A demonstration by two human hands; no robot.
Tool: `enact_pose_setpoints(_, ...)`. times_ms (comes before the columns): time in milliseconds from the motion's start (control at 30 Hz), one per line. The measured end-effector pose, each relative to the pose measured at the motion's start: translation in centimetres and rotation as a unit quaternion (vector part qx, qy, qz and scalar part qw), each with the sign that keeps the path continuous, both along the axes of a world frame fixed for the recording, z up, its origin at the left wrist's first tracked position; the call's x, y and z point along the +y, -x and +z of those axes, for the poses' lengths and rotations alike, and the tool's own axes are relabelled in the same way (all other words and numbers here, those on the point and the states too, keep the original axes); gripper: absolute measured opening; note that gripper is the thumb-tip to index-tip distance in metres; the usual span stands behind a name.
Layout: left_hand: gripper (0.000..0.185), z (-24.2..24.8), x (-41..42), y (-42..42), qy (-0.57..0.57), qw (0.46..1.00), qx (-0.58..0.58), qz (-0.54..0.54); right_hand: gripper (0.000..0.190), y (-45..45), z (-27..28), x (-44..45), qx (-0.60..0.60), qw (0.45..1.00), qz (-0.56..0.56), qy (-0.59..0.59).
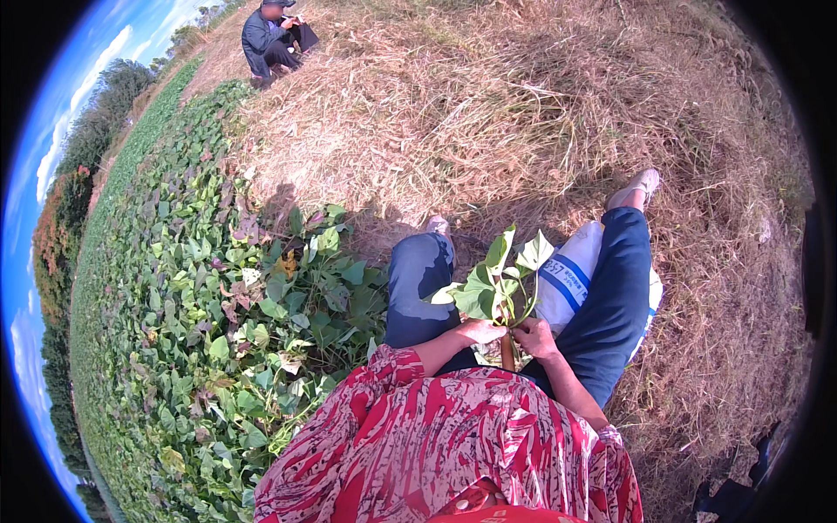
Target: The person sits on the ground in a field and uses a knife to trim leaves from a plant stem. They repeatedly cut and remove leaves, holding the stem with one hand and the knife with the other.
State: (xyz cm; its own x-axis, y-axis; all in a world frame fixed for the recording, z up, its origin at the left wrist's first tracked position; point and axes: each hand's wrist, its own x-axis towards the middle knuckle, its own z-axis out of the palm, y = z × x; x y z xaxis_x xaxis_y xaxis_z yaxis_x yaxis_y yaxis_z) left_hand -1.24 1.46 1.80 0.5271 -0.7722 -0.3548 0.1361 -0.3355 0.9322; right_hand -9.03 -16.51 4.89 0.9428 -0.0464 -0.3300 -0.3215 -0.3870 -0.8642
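Observation:
My left hand (pixel 482 331) and my right hand (pixel 536 337) are close together in front of my waist, between my spread knees. Both have their fingers closed on the stems of a bunch of leafy green vine (pixel 480 291), which looks like sweet potato. Its broad leaves rise above the hands and hide part of the ground behind. A brown rod, perhaps a wooden handle (pixel 507 353), shows just below the fingers; its ends are hidden, and I cannot tell whether a hand touches it.
A white woven sack (pixel 569 278) with blue bands and writing lies by my right leg (pixel 618 307). Dense vine plants (pixel 261 327) cover the ground at left. Dry cut grass (pixel 458 131) spreads ahead and right. Another person (pixel 265 42) sits on the grass at the far upper left.

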Motion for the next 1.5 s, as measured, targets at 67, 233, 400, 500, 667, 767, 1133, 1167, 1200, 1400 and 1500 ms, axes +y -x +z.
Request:
enact_pose_setpoints(67, 0.039, -0.6, 0.0, 0.0, -0.006, 1.000, 0.013, 0.004, 0.020, 0.0, -0.2, 0.0, -0.001, 1.000, 0.000, 0.002)
enact_pose_setpoints(233, 0.038, -2.3, 0.0, -0.1, -0.014, 1.000, -0.028, -0.001, 0.021, 0.0, -0.4, -0.2, -0.017, 1.000, 0.002, 0.013)
enact_pose_setpoints(400, 0.037, -4.4, 0.3, -0.4, -0.042, 0.996, -0.080, -0.010, 0.022, -0.1, 0.3, 0.1, -0.024, 0.999, 0.007, 0.021)
enact_pose_setpoints(500, 0.037, -2.2, 0.0, -0.2, -0.023, 0.998, -0.066, -0.001, 0.022, -0.2, 0.9, 0.0, -0.007, 1.000, 0.005, 0.028)
enact_pose_setpoints(667, 0.036, 0.8, -0.1, -0.2, 0.002, 0.999, -0.035, 0.000, 0.023, -0.1, -0.3, -0.2, -0.022, 0.999, 0.004, 0.023)
enact_pose_setpoints(767, 0.036, 0.0, 0.0, -0.2, 0.023, 0.999, -0.026, -0.003, 0.023, -0.1, -0.2, 0.0, -0.028, 0.999, 0.002, 0.019)
enact_pose_setpoints(1133, 0.037, -1.4, 0.2, -0.5, 0.032, 0.980, -0.192, -0.036, 0.022, -0.3, 1.4, 0.2, -0.011, 0.999, 0.002, 0.040)
enact_pose_setpoints(1167, 0.039, -1.7, 0.5, -0.5, 0.003, 0.982, -0.184, -0.036, 0.021, -0.4, 1.5, 0.3, -0.008, 0.999, 0.004, 0.036)
enact_pose_setpoints(1200, 0.040, 0.1, 0.2, -0.2, -0.021, 0.984, -0.173, -0.040, 0.021, -0.3, 1.5, 0.1, -0.003, 0.999, 0.000, 0.036)
enact_pose_setpoints(1400, 0.042, 2.9, -0.2, -0.4, -0.066, 0.988, -0.128, -0.059, 0.022, -0.2, 0.1, 0.0, -0.032, 0.998, 0.002, 0.051)
enact_pose_setpoints(1500, 0.041, 2.3, -0.1, -0.5, -0.054, 0.988, -0.135, -0.058, 0.022, -0.3, 0.5, 0.1, -0.008, 0.999, 0.006, 0.054)
